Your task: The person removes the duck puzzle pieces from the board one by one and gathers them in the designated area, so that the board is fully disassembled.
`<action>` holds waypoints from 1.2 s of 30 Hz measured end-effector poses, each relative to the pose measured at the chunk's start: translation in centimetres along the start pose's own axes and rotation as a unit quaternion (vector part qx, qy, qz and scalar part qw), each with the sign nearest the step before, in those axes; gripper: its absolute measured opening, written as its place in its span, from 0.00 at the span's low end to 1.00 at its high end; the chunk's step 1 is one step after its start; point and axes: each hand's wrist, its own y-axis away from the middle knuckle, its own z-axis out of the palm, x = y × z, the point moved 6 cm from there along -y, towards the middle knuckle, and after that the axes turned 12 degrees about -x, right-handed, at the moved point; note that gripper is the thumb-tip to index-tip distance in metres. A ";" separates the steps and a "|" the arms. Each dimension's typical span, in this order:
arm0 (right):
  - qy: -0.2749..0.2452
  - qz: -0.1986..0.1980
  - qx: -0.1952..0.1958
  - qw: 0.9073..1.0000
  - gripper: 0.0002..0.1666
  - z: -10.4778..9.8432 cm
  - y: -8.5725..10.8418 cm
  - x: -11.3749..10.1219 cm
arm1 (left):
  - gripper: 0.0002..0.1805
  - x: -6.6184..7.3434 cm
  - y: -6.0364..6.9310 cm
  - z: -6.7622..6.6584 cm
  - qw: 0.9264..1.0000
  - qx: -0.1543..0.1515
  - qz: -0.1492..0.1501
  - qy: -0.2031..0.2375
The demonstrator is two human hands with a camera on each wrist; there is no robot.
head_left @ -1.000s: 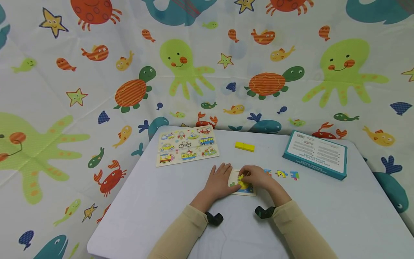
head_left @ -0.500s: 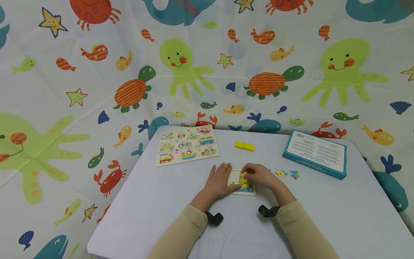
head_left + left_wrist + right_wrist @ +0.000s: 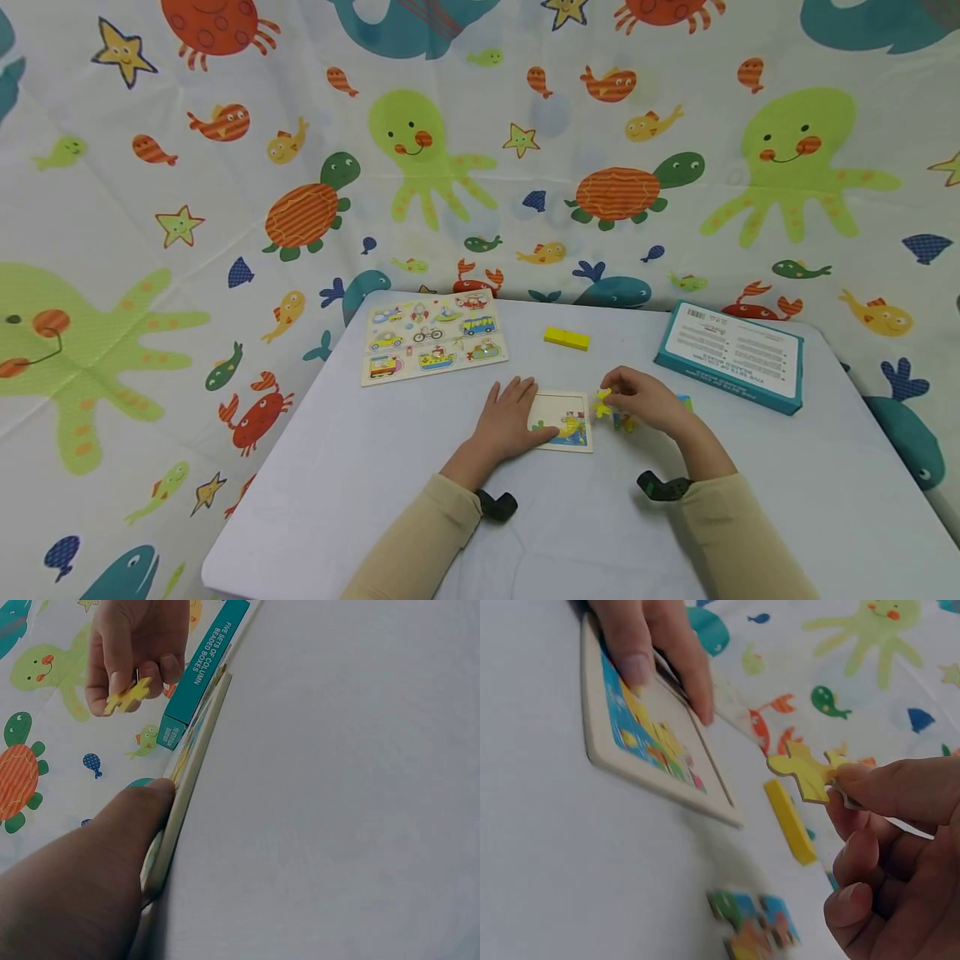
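Observation:
My left hand [image 3: 504,425] lies with fingers spread at the left side of a small wooden jigsaw board [image 3: 562,397], its thumb resting on the picture inside. Part of that recess shows bare wood; the rest holds colourful fitted pieces. Off the board's right side, my right hand [image 3: 648,402] pinches a yellow jigsaw piece [image 3: 802,771] between thumb and fingers, raised above the table. Below it, loose jigsaw pieces [image 3: 754,922] lie on the table, partly hidden by the right hand in the head view.
A larger vehicle puzzle board [image 3: 408,325] lies at the back left. A yellow block [image 3: 566,338] is behind the small board. At the back right sits a teal box [image 3: 731,358]. A sea-animal cloth [image 3: 480,250] hangs behind the white table [image 3: 337,467].
The right hand has lifted the yellow piece off the small board and carried it right, over the loose pieces. My left hand has stayed in place.

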 end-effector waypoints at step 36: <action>0.041 0.065 -0.001 0.997 0.13 -2.9 4.2 6.4 | 0.53 0.0 0.1 0.0 1.000 0.000 0.000 0.000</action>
